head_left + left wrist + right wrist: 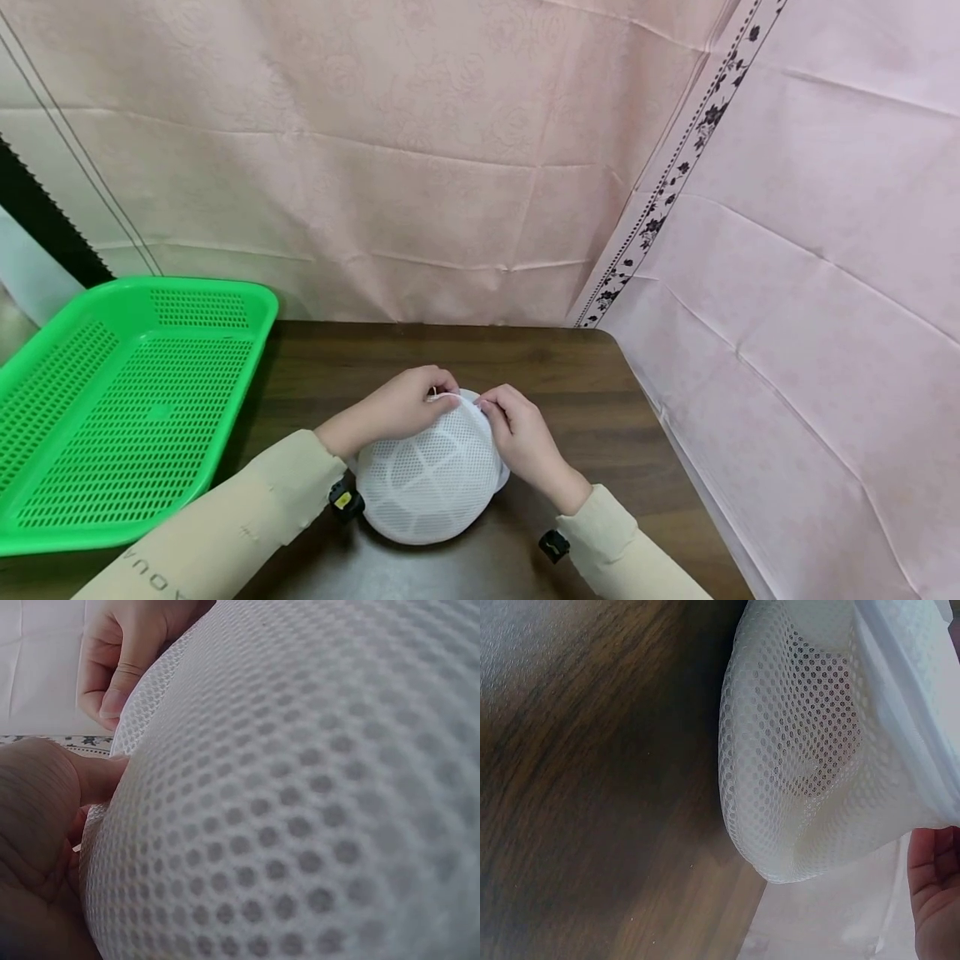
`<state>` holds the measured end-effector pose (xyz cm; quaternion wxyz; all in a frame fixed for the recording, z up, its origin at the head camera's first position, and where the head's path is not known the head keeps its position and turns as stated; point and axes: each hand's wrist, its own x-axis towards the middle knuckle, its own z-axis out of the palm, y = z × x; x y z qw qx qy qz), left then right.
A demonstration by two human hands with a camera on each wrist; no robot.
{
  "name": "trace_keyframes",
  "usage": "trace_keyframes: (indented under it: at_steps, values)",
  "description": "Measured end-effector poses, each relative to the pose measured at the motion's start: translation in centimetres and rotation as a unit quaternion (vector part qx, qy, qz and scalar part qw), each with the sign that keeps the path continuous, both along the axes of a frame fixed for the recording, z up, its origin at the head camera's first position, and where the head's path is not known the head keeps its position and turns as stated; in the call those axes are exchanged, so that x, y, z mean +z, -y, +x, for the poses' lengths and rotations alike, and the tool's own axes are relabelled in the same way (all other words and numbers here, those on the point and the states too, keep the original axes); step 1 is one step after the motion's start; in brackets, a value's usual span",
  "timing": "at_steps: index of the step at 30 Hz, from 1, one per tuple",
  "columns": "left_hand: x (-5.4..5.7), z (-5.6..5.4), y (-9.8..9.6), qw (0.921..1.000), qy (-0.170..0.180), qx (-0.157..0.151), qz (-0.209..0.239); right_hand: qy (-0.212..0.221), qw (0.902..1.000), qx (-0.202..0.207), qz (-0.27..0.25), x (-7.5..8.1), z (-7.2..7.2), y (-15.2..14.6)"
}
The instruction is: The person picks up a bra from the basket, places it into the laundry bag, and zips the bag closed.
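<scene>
A rounded white mesh laundry bag (429, 479) stands between the two hands over the tabletop, its honeycomb netting filling most of the left wrist view. Stiffer white bands show through the mesh. My left hand (408, 406) pinches its upper edge between thumb and fingers. Close beside it, my right hand (519, 433) pinches the same edge a little to the right. A white zipper strip (909, 705) runs along that side in the right wrist view, where part of the right hand (936, 892) appears at the edge. The right fingertips are partly hidden there.
A green perforated plastic basket (159, 411) sits on the left of the dark wooden table (577, 379). Pink patterned cloth (450, 167) hangs behind the table and along its right side. A shiny grey patch (420, 571) lies at the near edge.
</scene>
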<state>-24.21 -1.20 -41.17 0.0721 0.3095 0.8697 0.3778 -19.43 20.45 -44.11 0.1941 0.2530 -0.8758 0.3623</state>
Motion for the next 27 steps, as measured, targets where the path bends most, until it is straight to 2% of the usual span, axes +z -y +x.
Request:
trace_keyframes:
  at_steps: [16,27]
  values:
    - [0.17,0.14,0.36,0.9998,0.011,0.014,0.008,0.001,1.0,-0.006,0.001,0.14,0.27,-0.06]
    - [-0.13,-0.01,0.81,0.9995,-0.002,0.03,0.011,-0.001,0.9999,-0.011,-0.005,0.17,0.47,-0.18]
